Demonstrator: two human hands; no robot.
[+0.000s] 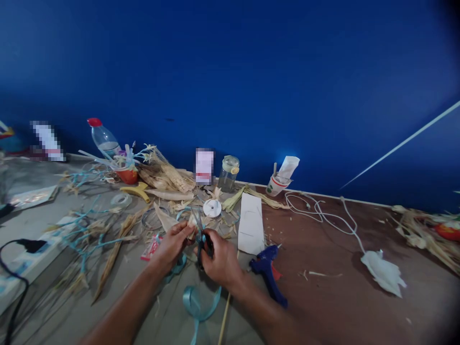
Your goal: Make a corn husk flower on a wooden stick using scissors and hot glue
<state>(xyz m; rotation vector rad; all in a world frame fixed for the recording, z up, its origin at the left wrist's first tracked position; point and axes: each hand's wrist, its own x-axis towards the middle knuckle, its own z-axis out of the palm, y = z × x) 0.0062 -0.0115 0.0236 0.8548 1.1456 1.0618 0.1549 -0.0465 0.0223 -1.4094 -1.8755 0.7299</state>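
Observation:
In the head view my left hand pinches a pale piece of dried corn husk. My right hand grips dark-handled scissors, whose blades point away from me beside the husk. Whether the blades touch the husk I cannot tell. Blue ribbon curls on the table below my hands, and more of it shows near my left wrist. A red and white wrapper lies left of my left hand. Just beyond the scissors is a white spool.
Right of my hands lie a blue glue gun and a white card. Dried husks, a lidded jar and a paper cup stand along the blue wall. A power strip and blue-wrapped stems are at left.

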